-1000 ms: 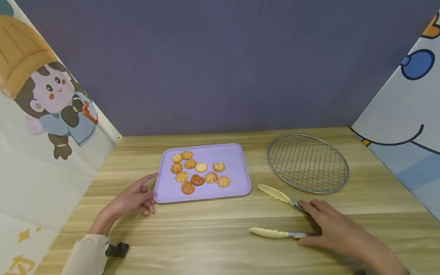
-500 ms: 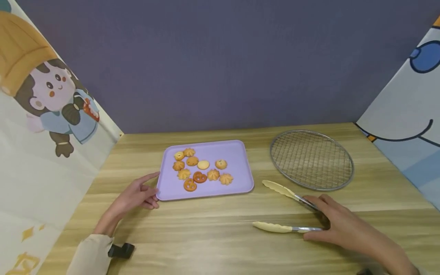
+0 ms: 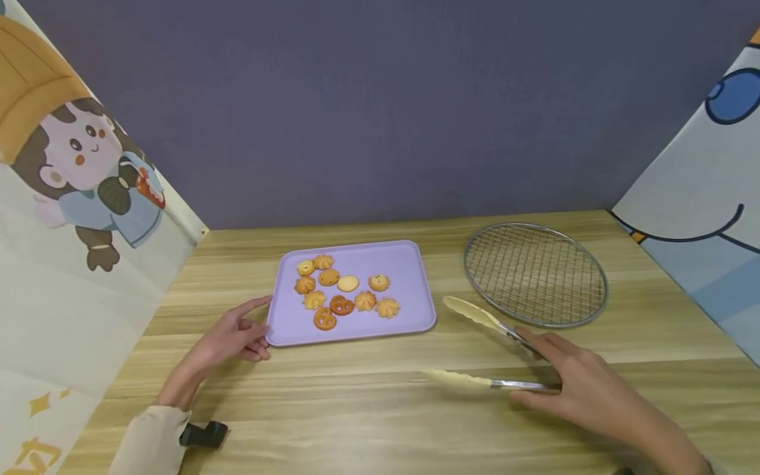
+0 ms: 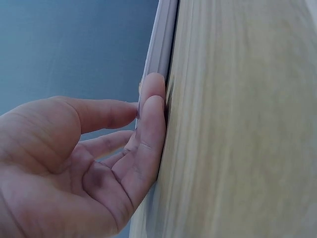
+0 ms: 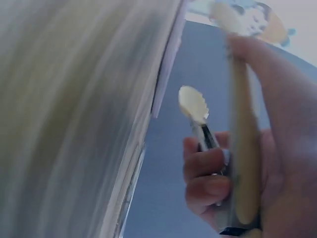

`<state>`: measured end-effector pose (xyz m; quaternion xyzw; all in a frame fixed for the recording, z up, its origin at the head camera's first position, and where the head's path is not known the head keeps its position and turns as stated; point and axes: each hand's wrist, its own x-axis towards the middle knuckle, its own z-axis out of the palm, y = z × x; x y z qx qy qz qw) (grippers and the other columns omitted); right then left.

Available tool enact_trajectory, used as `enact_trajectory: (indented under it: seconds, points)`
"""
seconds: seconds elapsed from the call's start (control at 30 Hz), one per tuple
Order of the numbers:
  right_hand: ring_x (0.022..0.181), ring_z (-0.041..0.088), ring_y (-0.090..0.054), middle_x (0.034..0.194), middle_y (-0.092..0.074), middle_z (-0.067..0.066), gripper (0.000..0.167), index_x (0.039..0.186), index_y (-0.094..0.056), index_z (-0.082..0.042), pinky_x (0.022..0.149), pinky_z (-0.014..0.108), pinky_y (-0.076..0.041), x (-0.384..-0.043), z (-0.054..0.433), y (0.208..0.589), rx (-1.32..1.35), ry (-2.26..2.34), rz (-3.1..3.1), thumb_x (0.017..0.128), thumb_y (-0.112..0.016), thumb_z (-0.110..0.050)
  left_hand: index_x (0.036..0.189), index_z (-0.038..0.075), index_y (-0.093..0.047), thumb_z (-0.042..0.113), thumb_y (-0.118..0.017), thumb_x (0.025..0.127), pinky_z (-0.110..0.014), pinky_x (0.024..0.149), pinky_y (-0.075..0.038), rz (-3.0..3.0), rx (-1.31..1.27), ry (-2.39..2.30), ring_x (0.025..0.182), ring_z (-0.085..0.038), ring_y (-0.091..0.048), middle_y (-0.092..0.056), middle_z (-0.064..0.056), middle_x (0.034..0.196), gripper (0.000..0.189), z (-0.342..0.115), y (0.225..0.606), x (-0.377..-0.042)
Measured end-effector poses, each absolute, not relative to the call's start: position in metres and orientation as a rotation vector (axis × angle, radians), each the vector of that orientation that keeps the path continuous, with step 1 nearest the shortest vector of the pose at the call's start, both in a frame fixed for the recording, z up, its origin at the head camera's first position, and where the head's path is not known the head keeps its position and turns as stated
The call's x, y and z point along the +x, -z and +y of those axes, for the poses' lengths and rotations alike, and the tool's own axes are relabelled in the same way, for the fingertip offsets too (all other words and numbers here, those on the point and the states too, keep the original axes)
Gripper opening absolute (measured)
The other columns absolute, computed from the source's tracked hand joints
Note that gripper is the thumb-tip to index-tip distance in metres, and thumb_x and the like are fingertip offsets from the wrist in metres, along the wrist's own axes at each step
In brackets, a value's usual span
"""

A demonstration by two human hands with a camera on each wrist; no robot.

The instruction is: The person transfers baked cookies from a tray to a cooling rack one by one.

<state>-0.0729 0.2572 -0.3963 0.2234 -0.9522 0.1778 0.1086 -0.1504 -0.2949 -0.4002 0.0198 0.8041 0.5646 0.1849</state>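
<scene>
A lilac rectangular tray [image 3: 410, 264] carries several small cookies, among them a pretzel-shaped one [image 3: 324, 319] and a round pale one [image 3: 348, 284]. My left hand [image 3: 228, 338] grips the tray's left edge near its front corner. The left wrist view shows the thumb [image 4: 106, 113] against the rim and curled fingers along its side. My right hand [image 3: 584, 386] grips metal tongs [image 3: 522, 385] with cream scalloped tips. The two arms of the tongs stand wide apart, with nothing between them. Their tips point toward the tray, right of its front corner.
A round wire rack [image 3: 537, 276] lies on the wooden table [image 3: 332, 422], right of the tray and behind the tongs. A dark panel [image 3: 404, 119] rises along the table's back edge. Printed cartoon panels flank both sides.
The spread tongs in my right hand have moved away from me and slightly left, nearer the tray. My left fingers have drawn in closer to the tray's edge. The cookies keep their places.
</scene>
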Motion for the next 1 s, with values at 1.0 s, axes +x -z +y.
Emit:
enact_trajectory:
  seconds: [1.0]
  points:
    - [0.076, 0.024, -0.068, 0.096, -0.070, 0.012, 0.084, 0.119, -0.062, 0.000, 0.052, 0.037, -0.056, -0.151, 0.199, 0.351, 0.932, -0.219, -2.630, 0.074, -0.072, -0.071, 0.157, 0.001, -0.018, 0.002, -0.054, 0.100, -0.037, 0.063, -0.063, 2.269, 0.025, -1.627, 0.065, -0.023, -0.070, -0.065, -0.017, 0.076, 0.068, -0.294, 0.401, -0.149]
